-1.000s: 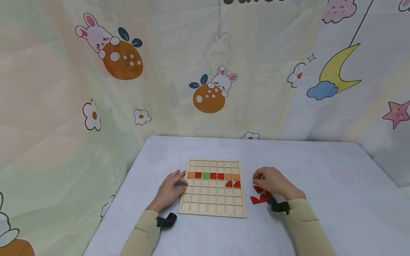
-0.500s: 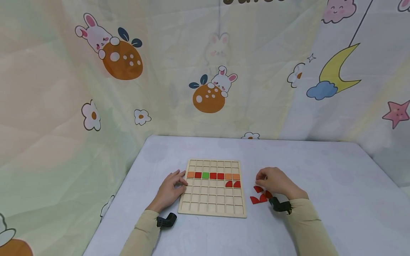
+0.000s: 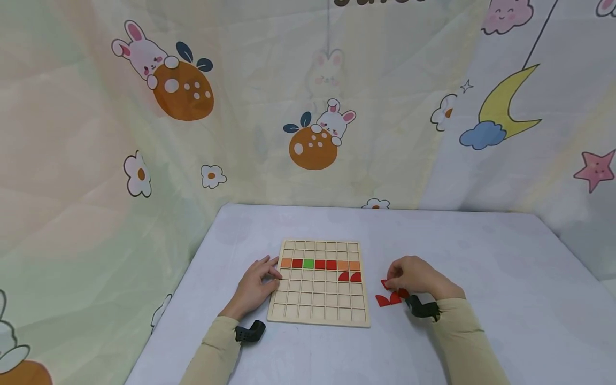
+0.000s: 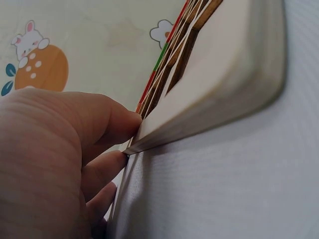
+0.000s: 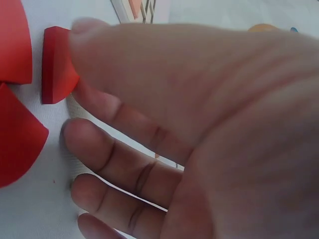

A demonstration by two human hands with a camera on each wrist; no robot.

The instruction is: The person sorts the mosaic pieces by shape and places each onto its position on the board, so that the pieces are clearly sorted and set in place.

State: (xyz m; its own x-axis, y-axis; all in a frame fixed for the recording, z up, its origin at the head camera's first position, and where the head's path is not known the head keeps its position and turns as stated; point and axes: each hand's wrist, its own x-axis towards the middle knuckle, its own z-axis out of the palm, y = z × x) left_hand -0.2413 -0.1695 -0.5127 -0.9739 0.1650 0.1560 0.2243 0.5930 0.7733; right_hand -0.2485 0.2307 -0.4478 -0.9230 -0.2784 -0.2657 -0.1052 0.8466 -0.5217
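Note:
A wooden grid board (image 3: 308,300) lies on the table. Across one row run orange, red and green square tiles (image 3: 308,263); two red rounded pieces (image 3: 355,277) sit in the row below, at the right. At the board's left edge, my left hand (image 3: 253,282) has its thumb on the rim and fingers against the side. My right hand (image 3: 417,276) pinches a red quarter-circle piece (image 5: 61,69) between thumb and index finger, close to the table; the thumb covers part of it. Other red quarter-circle pieces (image 3: 382,301) lie beside and below that hand.
The white table (image 3: 520,278) extends to the right and behind the board. A printed cloth (image 3: 240,139) with rabbits and flowers hangs behind and at the left. Each wrist, in a beige sleeve (image 3: 469,342), wears a black camera (image 3: 250,331).
My right hand has moved slightly right and down onto the uppermost loose red piece. My left hand and the board have stayed in place.

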